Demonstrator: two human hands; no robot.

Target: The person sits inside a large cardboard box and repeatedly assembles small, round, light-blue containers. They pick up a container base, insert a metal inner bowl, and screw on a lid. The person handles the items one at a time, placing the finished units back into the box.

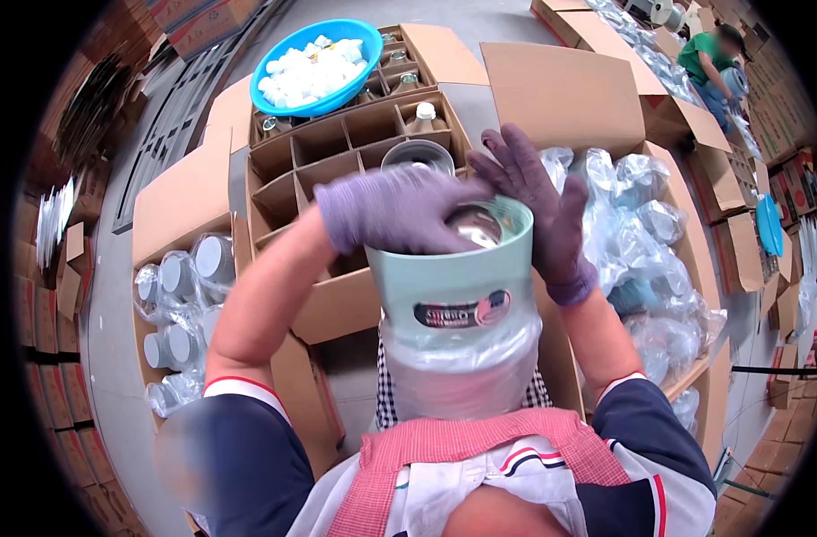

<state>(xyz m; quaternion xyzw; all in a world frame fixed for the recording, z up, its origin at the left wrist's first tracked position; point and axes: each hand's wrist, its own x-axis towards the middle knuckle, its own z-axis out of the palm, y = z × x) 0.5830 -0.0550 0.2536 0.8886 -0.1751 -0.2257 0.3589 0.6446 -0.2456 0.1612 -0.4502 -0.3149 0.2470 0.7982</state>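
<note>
A pale green cylinder (pixel 458 277) with an oval label stands upright against me, its lower part wrapped in clear plastic. Inside its mouth shows a shiny silvery rounded piece (pixel 476 225). My left hand (pixel 404 208), in a purple glove, reaches across the mouth, thumb and fingers spread over the silvery piece; some fingertips are hidden at the rim. At the right of the rim, my gloved right hand (pixel 538 201) is open, fingers stretched up and apart. Beyond the cylinder, a grey round container (pixel 417 157) sits in a divided carton (pixel 288 249).
A blue basin (pixel 370 42) of white caps (pixel 310 73) rests on the carton, near glass bottles (pixel 406 82). Cartons of plastic-wrapped grey cylinders stand left (pixel 178 273) and right (pixel 663 219). Another person (pixel 713 67) in green works at far right. Metal rails (pixel 180 116) lie on the floor.
</note>
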